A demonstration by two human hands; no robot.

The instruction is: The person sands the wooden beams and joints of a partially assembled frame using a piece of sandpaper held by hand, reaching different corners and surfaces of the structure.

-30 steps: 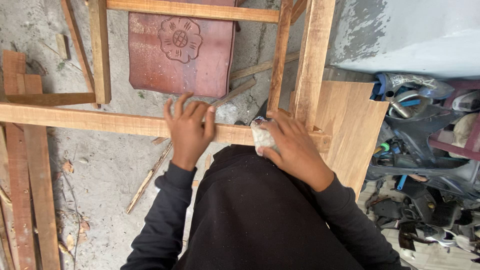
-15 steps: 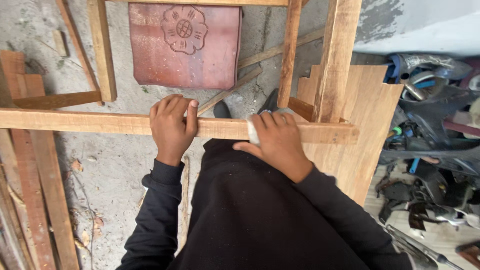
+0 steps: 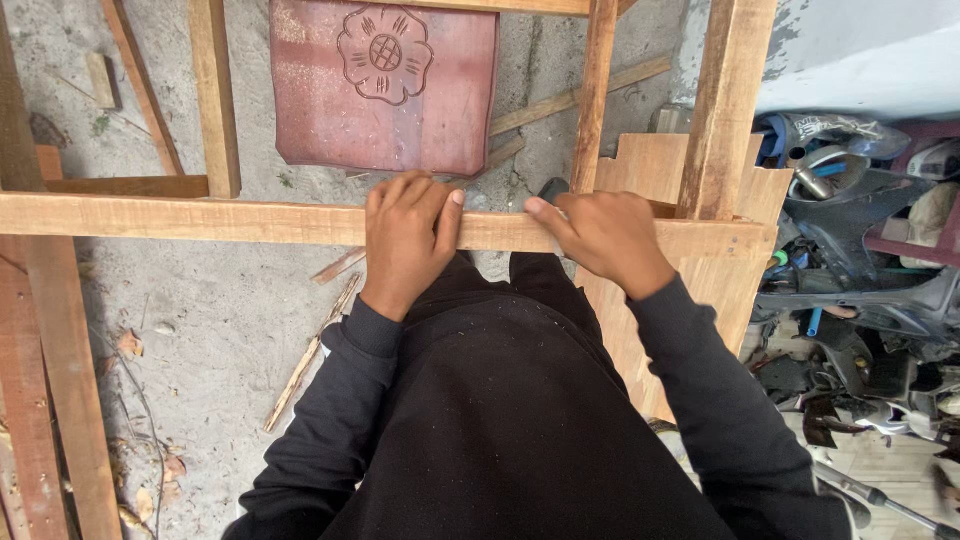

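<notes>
A long pale wooden rail runs across the view as part of an upright wooden frame. My left hand grips this rail from above, with the fingers curled over its far edge. My right hand lies on the same rail a little to the right, fingers together and pressed down, thumb pointing left. The whitish pad it held a moment ago is hidden under the palm. Two frame uprights rise just beyond my right hand. My black sleeves and torso fill the lower middle.
A reddish carved panel lies on the concrete floor behind the rail. Wooden battens and planks stand at the left, with a plywood sheet at the right. Dark scrap parts and tools are piled at far right.
My right hand has slid left along the rail toward my left hand, and the whitish pad no longer shows. The view has shifted slightly; my left hand keeps its grip.
</notes>
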